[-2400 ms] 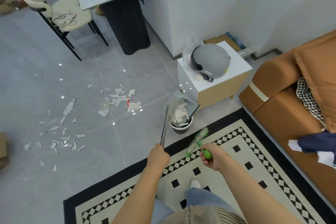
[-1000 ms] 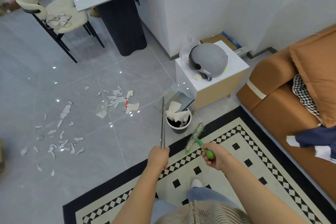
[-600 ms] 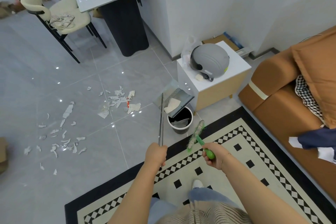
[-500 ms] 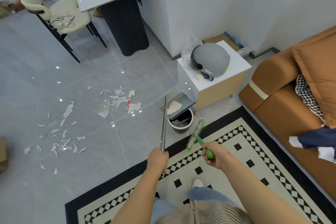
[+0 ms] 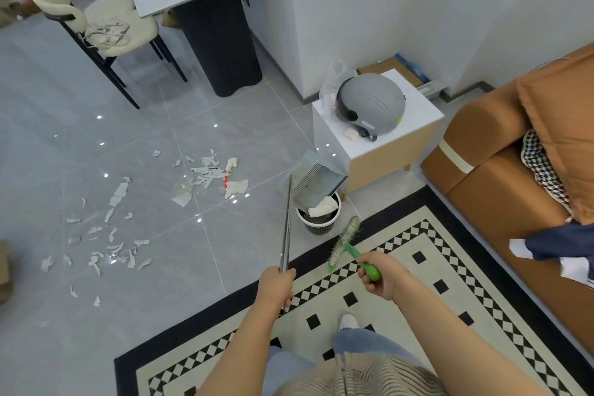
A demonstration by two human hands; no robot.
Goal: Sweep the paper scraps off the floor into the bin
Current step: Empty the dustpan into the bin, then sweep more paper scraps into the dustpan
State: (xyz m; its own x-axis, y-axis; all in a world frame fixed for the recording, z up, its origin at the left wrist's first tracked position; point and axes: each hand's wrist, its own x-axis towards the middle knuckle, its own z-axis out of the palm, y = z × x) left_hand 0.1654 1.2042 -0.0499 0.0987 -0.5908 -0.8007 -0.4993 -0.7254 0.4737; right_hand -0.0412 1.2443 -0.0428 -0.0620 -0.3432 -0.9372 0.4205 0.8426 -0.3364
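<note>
Overhead, a dustpan (image 5: 316, 182) is tipped above the bin (image 5: 318, 222) by the left hand (image 5: 278, 283), clenched on its pole; a green brush (image 5: 345, 243) is gripped in the right hand (image 5: 381, 275).

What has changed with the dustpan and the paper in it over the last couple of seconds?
The dustpan, tipped over the bin, has shed most of its pile of scraps; one white piece is left at its lip. The left hand still grips the long handle, the right hand the green brush. The scraps on the floor lie unchanged.

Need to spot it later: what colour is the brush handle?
Bright green, in the head view: brush handle.
</note>
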